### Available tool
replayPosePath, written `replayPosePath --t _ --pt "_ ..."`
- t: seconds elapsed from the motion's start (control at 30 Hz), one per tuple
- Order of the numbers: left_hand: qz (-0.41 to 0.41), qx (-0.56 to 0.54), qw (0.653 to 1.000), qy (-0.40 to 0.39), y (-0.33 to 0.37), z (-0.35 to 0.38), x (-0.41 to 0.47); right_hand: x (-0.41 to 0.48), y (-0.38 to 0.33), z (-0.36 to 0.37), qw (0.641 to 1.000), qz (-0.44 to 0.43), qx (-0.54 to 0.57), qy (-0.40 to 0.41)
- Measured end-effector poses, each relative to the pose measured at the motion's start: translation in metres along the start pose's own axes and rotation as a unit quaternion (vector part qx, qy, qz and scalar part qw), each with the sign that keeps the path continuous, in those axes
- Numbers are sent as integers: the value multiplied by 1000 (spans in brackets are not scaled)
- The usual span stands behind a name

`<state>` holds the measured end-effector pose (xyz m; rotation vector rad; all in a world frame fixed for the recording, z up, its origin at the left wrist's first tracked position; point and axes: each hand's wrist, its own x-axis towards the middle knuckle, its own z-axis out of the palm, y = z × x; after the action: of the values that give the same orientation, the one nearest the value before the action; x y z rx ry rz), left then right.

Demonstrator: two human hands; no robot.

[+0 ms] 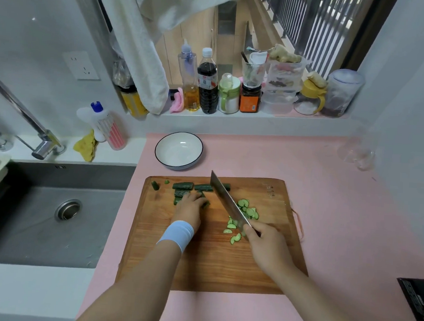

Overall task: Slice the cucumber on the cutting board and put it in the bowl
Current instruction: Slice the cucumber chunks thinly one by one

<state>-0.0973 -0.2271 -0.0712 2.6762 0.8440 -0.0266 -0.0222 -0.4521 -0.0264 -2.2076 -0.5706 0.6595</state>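
A wooden cutting board (207,264) lies on the pink counter. Dark green cucumber lengths (183,185) lie along its far edge, and a small end piece (155,185) sits at the far left. My left hand (190,208) grips a cucumber piece (177,200), fingers curled over it. My right hand (266,248) holds the handle of a cleaver (228,202), whose blade slants across the board just right of my left hand. Several thin half-moon slices (246,209) lie to the blade's right. A white bowl (178,150) with a dark rim stands beyond the board, nothing in it.
A steel sink (53,215) with a faucet (22,119) lies left of the counter. Bottles and jars (208,85) line the window ledge behind. A clear glass (356,150) stands at the far right, and a black appliance corner (418,302) shows at the right edge.
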Motion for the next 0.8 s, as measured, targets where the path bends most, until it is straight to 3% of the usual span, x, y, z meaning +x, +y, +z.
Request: replayPosePath --t 0.17,0.37,0.53,0.7,0.8 --pt "60 122 987 -84 -11 -7 21 3 -8 11 1000 9 -9 3" --pt "85 206 974 -26 -16 -5 19 -2 -12 25 1000 13 -12 2" --pt "78 153 985 22 -23 7 -17 -11 -19 30 1000 17 -5 -1" --pt "-34 43 995 78 -34 29 -56 -24 -18 35 999 42 2 -23" --pt "-62 25 993 99 -31 38 -65 -26 -13 28 997 65 5 -28"
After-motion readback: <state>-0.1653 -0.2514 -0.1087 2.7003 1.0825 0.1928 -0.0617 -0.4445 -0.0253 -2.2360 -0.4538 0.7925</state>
